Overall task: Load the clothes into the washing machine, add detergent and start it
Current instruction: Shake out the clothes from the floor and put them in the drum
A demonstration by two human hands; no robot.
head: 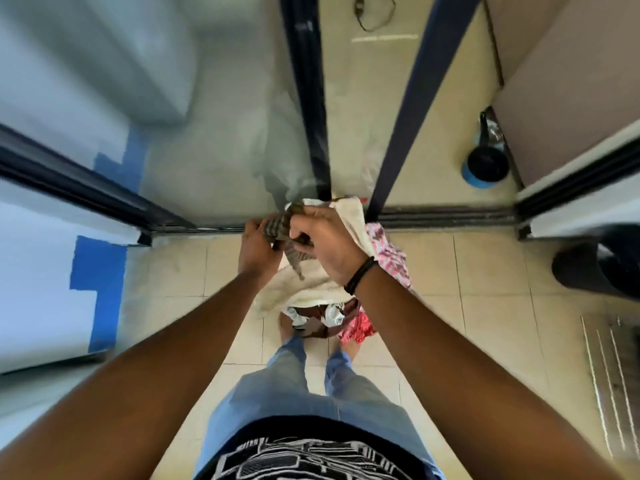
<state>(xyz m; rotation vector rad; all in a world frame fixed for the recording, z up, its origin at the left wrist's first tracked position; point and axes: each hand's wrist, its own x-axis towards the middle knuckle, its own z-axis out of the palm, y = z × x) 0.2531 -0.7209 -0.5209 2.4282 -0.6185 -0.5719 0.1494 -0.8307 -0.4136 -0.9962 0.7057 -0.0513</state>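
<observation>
From my head camera, looking straight down, I judge I'm at the very first step: carrying the clothes toward the washer, which I can't see anywhere in this view (nor any detergent). My left hand (258,245) has its fingers curled onto the striped grey cloth (275,226), pinching it at its 9 o'clock edge, while my right hand (323,245), the one with the black wristband (360,275), grips the same cloth from 3 o'clock, thumb and fingers closed round it. Under both hands hangs the rest of the bundle: a cream towel (311,287) touching my right wrist, a pink patterned garment (391,258) at 3 o'clock of that hand, and more crumpled pieces at 6 o'clock, just above my feet. The sliding door track (443,216) lies at 12 o'clock. Next I'd need to hold everything together and step across it without dropping a piece.
</observation>
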